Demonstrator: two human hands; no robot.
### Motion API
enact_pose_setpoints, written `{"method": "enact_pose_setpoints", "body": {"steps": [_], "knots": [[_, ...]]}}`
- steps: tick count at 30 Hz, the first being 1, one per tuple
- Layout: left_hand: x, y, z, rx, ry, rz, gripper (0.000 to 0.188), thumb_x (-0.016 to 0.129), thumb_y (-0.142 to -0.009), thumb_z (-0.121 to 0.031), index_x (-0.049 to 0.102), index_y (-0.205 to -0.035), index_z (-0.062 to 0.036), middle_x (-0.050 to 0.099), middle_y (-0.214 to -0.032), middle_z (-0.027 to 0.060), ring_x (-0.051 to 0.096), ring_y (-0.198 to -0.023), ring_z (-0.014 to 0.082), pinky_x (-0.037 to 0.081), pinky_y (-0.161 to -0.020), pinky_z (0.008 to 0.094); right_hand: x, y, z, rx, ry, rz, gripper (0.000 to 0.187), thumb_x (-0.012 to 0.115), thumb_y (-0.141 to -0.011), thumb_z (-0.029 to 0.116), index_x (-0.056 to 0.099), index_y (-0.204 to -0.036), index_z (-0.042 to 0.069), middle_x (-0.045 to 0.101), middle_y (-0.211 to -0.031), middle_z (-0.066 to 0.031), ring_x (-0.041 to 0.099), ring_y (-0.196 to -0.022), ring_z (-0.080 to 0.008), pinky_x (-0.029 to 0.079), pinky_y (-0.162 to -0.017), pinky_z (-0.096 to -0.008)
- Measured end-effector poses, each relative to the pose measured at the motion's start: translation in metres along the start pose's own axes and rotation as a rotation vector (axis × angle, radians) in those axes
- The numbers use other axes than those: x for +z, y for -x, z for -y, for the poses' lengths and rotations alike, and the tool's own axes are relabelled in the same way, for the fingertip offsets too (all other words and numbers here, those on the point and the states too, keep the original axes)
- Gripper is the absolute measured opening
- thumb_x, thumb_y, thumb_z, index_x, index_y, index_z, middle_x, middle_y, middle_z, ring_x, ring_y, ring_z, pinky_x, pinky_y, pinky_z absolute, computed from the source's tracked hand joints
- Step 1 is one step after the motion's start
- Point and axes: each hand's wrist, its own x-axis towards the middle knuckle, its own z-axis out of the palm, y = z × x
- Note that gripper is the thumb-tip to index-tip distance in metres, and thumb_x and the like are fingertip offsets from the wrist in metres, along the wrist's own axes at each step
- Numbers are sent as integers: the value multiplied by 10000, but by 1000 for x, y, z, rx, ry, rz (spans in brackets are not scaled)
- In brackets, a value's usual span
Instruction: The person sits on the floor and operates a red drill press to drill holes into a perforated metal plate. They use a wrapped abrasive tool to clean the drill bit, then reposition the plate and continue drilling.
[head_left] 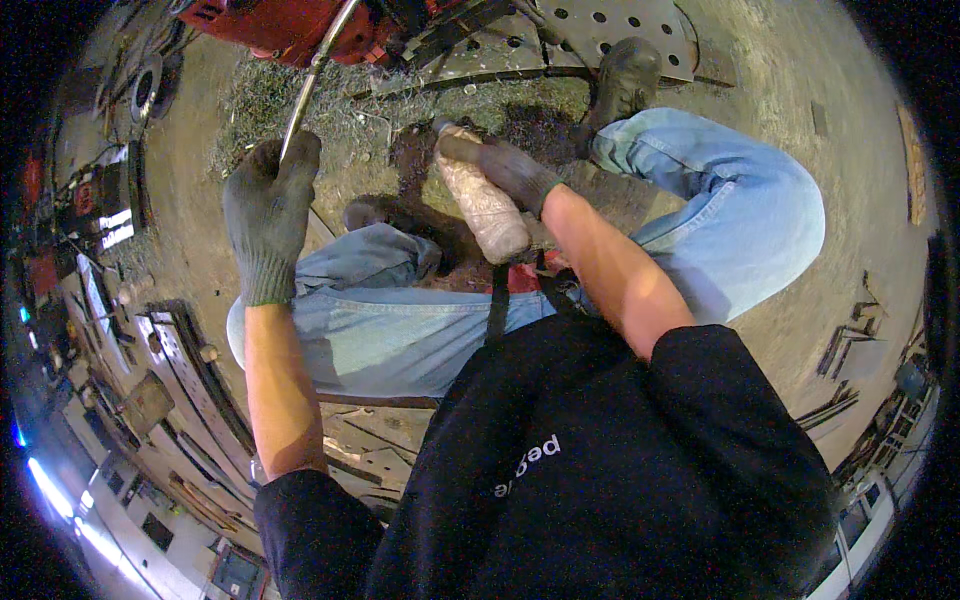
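Left hand (268, 205) gripping metal rod (312, 85); right hand (505, 170) around wrapped bundle (485, 205), knees between.

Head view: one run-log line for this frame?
left hand: grips curved metal rod | right hand: holds wrapped bottle | person seated, red machine ahead

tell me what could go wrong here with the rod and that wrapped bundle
1. The left hand grips the thin metal rod low down; its long curved end near the red machine could swing or catch.
2. The right hand holds the wrapped bundle only at its top, so it might slip onto the jeans.
3. Forearms are bare above the gloves, close to perforated metal plate.
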Motion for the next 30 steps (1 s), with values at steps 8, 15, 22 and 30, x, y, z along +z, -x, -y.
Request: {"method": "enact_pose_setpoints", "body": {"steps": [8, 15, 22, 30], "knots": [[1, -3, 3, -30, -19, -1, 436, 685, -906, -453, 647, -783, -36, 579, -640, 36, 504, -613, 121, 406, -578, 321, -2, -2, -4, -68, 51, 9, 840, 538, -800, 801, 714, -1112, 41, 705, -1096, -173, 661, -992, -302, 487, -883, -392], [4, -3, 8, -13, -7, -11, 438, 683, -906, -458, 678, -844, -24, 598, -658, 29, 522, -625, 129, 435, -603, 330, -2, 6, 5, -74, 130, -33, 763, 539, -866, 736, 698, -1142, 42, 725, -1050, -120, 680, -892, -260, 514, -803, -371], [3, 3, -12, 11, -67, -8, 466, 686, -888, -472, 713, -906, -7, 629, -668, 72, 563, -643, 144, 463, -633, 339, -1, 23, 21, 57, -211, 29, 573, 698, -852, 615, 724, -1029, 71, 709, -905, -72, 642, -763, -169, 530, -744, -318], [-9, 8, 1, 60, -55, -5, 460, 642, -897, -443, 726, -1008, -5, 675, -709, 138, 668, -683, 223, 511, -658, 389, 16, 52, 55, -5, -197, 59, 630, 697, -840, 567, 656, -1166, 29, 677, -969, -89, 647, -849, -199, 521, -776, -355]]}}
